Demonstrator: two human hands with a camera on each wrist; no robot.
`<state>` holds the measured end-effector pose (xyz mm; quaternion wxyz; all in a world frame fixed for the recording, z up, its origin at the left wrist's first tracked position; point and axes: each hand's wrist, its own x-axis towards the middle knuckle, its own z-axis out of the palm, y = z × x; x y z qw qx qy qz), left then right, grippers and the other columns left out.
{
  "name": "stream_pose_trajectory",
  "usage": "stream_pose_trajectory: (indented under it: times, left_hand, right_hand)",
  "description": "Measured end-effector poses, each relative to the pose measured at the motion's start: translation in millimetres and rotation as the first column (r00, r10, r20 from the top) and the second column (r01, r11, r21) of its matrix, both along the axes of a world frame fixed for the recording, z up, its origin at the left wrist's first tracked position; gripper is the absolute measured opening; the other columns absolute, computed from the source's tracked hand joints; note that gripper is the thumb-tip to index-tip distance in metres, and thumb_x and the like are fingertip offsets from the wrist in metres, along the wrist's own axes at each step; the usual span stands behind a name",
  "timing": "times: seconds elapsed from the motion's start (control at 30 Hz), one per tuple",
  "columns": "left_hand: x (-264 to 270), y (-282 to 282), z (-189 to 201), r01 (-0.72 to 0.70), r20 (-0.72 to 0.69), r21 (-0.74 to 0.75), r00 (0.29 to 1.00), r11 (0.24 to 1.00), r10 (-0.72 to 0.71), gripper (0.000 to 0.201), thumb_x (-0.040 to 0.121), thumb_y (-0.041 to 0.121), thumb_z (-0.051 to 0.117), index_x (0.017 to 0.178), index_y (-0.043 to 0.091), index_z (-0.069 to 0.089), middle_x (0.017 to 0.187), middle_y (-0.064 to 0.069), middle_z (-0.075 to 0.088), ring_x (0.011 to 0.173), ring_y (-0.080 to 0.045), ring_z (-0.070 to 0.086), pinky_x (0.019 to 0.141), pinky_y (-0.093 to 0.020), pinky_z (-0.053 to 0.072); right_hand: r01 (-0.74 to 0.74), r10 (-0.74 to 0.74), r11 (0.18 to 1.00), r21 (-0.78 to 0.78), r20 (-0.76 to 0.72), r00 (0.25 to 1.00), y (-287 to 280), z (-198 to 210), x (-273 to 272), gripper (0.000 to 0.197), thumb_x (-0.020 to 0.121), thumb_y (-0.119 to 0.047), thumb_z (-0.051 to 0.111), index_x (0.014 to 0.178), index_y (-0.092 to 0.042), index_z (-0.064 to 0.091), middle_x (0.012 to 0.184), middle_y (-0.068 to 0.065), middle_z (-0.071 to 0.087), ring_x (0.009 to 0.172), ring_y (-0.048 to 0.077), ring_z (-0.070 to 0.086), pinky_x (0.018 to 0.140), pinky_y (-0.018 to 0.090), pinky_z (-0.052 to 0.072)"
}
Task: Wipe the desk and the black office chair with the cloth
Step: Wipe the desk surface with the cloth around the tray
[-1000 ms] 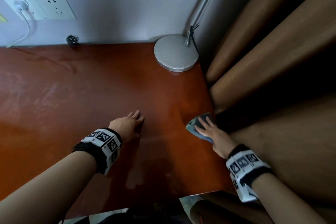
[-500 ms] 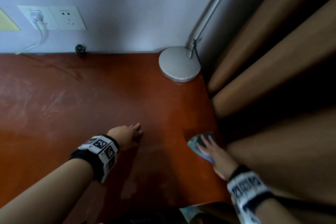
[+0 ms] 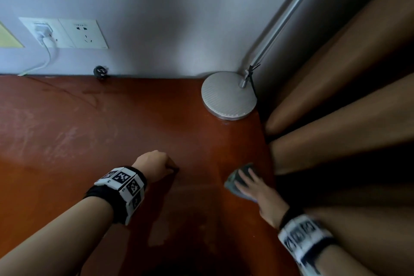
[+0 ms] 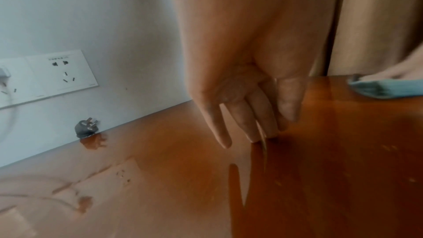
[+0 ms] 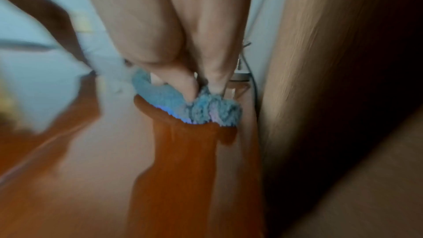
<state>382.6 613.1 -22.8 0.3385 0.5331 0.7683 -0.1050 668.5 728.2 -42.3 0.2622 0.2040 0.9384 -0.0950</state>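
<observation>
The reddish-brown desk [image 3: 112,141] fills the head view. My right hand [image 3: 246,177] lies with straight, spread fingers on a blue-grey cloth [image 3: 231,184] and presses it to the desk close to the right edge. In the right wrist view the cloth [image 5: 206,109] bunches under the thumb and fingers of the right hand [image 5: 203,88], and the picture is motion-blurred. My left hand [image 3: 172,169] holds nothing and rests its fingertips [image 4: 254,137] on the desk left of the cloth [image 4: 377,88]. The black office chair is not in view.
A round silver lamp base [image 3: 228,96] with a slanting pole stands at the desk's back right corner. Brown curtain folds [image 3: 336,107] hang right against the desk's right edge. On the wall are a socket panel [image 3: 83,33] with a white charger [image 3: 42,29], and a loose dark plug [image 3: 100,71] lies at the wall.
My right hand has slid the cloth a little to the left, away from the desk's right edge. My left hand's fingers have gone from stretched forward to tips down on the desk.
</observation>
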Motion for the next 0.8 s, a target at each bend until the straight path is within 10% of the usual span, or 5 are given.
stream_pose_trajectory:
  times: [0.07, 0.2, 0.37, 0.5, 0.8]
  left_hand:
    - [-2, 6, 1, -0.006, -0.005, 0.008, 1.0, 1.0, 0.006, 0.029, 0.095, 0.03, 0.051, 0.12, 0.038, 0.063, 0.123, 0.007, 0.063, 0.109, -0.017, 0.06, 0.09, -0.029, 0.05]
    - [3, 24, 6, -0.003, -0.065, 0.049, 0.998, 0.999, 0.006, 0.028, 0.095, 0.032, 0.05, 0.118, 0.032, 0.066, 0.117, -0.001, 0.066, 0.103, -0.023, 0.063, 0.085, -0.032, 0.052]
    - [8, 28, 8, 0.048, -0.105, 0.095, 0.994, 0.994, -0.038, 0.032, 0.094, 0.026, 0.045, 0.116, 0.041, 0.064, 0.113, -0.001, 0.067, 0.098, -0.025, 0.064, 0.079, -0.03, 0.052]
    - [4, 27, 7, 0.041, -0.116, 0.103, 0.993, 0.994, -0.029, 0.031, 0.092, 0.023, 0.046, 0.114, 0.034, 0.065, 0.113, -0.001, 0.066, 0.098, -0.027, 0.063, 0.079, -0.031, 0.052]
    - [-14, 14, -12, 0.07, -0.159, 0.016, 0.985, 0.997, -0.067, 0.075, 0.092, 0.034, 0.057, 0.151, 0.035, 0.011, 0.159, 0.01, -0.003, 0.147, -0.013, 0.006, 0.117, -0.038, 0.016]
  right_hand:
    - [-0.023, 0.013, 0.997, 0.07, 0.134, 0.991, -25, -28, 37, 0.101, 0.047, -0.039, 0.076, 0.139, -0.02, 0.038, 0.151, 0.01, 0.032, 0.129, 0.032, 0.045, 0.096, 0.036, 0.044]
    - [-0.226, 0.217, 0.967, 0.113, 0.084, 0.972, -80, -66, 99, 0.046, 0.102, -0.02, -0.001, 0.148, -0.025, -0.004, 0.157, 0.013, -0.011, 0.145, 0.031, -0.007, 0.116, 0.036, -0.001]
    - [-0.016, 0.025, 0.95, -0.311, 0.023, 0.999, -59, -18, 68, 0.093, 0.083, -0.005, 0.038, 0.132, -0.06, -0.018, 0.143, -0.028, -0.036, 0.134, 0.001, -0.036, 0.116, 0.03, -0.009]
    - [0.223, -0.235, 0.962, -0.155, -0.067, 0.97, -6, -9, -1, 0.077, 0.084, -0.001, 0.036, 0.149, -0.022, 0.0, 0.155, 0.004, -0.018, 0.145, 0.028, -0.014, 0.117, 0.034, 0.003]
    - [0.676, -0.676, 0.737, 0.015, -0.022, 0.737, 82, -9, -129, 0.068, 0.094, -0.008, 0.045, 0.15, -0.024, 0.01, 0.158, 0.003, -0.005, 0.144, 0.035, -0.002, 0.117, 0.045, 0.016]
